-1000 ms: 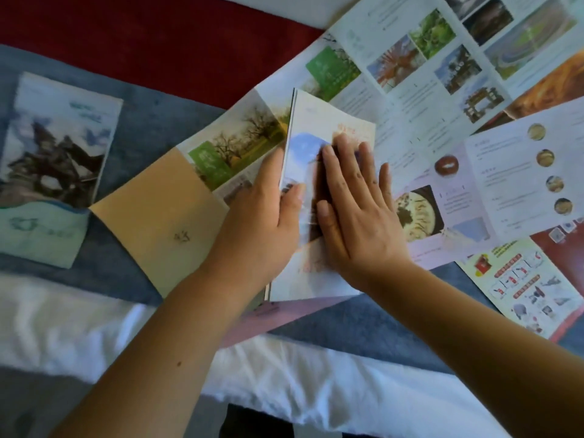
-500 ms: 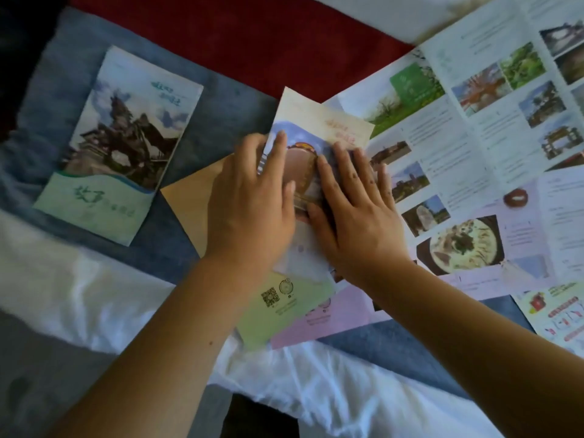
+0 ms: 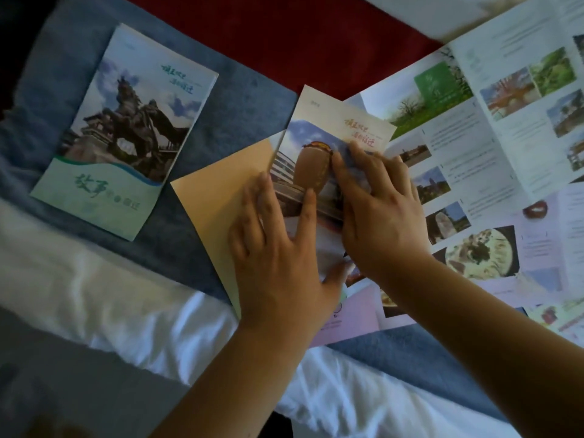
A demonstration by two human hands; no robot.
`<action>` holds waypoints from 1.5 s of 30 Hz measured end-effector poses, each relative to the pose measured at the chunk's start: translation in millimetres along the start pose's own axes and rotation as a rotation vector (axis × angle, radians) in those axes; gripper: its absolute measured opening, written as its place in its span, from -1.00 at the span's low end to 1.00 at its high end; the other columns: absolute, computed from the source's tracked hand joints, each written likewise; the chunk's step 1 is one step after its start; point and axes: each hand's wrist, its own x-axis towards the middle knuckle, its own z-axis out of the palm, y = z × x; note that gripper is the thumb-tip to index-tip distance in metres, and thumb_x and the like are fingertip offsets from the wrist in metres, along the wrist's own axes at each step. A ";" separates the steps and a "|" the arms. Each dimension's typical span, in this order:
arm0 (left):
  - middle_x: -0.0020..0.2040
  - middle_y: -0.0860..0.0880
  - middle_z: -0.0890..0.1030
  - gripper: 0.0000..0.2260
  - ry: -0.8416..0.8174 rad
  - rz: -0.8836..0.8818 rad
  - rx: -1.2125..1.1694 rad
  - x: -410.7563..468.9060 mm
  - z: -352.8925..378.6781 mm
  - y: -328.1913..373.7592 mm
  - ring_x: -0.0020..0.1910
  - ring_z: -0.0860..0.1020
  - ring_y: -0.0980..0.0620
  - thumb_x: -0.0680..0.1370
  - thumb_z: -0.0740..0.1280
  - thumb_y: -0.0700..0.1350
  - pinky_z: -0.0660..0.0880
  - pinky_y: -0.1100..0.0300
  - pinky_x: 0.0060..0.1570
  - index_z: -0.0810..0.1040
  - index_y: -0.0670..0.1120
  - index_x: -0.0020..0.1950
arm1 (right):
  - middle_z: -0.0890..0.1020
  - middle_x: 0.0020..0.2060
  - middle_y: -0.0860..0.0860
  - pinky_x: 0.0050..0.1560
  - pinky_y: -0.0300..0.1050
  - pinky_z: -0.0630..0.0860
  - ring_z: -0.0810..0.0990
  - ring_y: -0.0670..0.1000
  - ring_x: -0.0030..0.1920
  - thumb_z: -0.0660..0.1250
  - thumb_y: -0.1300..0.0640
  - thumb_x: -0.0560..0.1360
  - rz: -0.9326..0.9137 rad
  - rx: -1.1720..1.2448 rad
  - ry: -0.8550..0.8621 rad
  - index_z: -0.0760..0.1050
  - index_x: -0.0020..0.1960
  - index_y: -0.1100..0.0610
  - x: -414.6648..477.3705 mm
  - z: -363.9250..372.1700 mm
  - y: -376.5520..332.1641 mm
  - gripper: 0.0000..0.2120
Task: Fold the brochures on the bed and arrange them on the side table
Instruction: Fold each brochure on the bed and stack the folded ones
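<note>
A folded brochure [image 3: 319, 143] with a brown jar picture on its cover lies on the bed, on top of a tan panel [image 3: 221, 197]. My left hand [image 3: 278, 248] lies flat with spread fingers across the tan panel and the brochure's left edge. My right hand [image 3: 379, 210] presses flat on the brochure's right side. A second folded brochure [image 3: 126, 128] with a statue cover lies apart at the left. Unfolded brochures [image 3: 493, 121] with photos and text spread out to the right.
The bed has a blue blanket [image 3: 240, 99], a red cover [image 3: 284, 33] at the top and a white sheet [image 3: 110, 298] along the near edge. A pink unfolded sheet [image 3: 354, 320] sticks out beneath my forearms.
The brochure's last panel has been folded down flat. My left hand has slid left and down along it, showing the jar picture. The view has shifted left.
</note>
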 end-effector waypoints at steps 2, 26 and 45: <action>0.65 -0.28 0.10 -0.13 0.022 0.004 -0.004 -2.7 0.6 -0.1 0.58 0.19 -0.35 0.38 0.37 0.44 0.32 -0.30 0.37 0.32 0.07 0.60 | 0.32 0.57 0.17 0.43 0.42 0.37 0.17 0.25 0.52 0.06 -0.06 0.60 0.005 -0.021 -0.034 0.29 0.62 0.06 0.1 2.1 -2.4 -0.40; 0.60 -0.18 0.24 -0.27 0.298 0.031 -0.030 50.5 -73.9 -205.8 0.48 0.23 -0.30 0.36 0.51 0.20 0.28 -0.21 0.29 0.45 0.07 0.50 | 0.33 0.58 0.19 0.50 0.36 0.30 0.22 0.31 0.59 0.16 -0.06 0.69 -0.335 0.201 -0.014 0.39 0.57 0.09 109.4 49.2 -183.6 -0.50; 0.62 -0.17 0.26 -0.41 0.134 -0.035 -0.014 37.6 -71.0 -221.9 0.61 0.21 -0.22 0.55 0.40 0.12 0.29 -0.18 0.45 0.44 -0.11 0.52 | 0.35 0.56 0.04 0.27 0.22 0.51 0.33 0.20 0.51 0.34 -0.18 0.59 -0.304 -0.018 -0.302 0.38 0.53 -0.13 128.4 1.8 -194.8 -0.47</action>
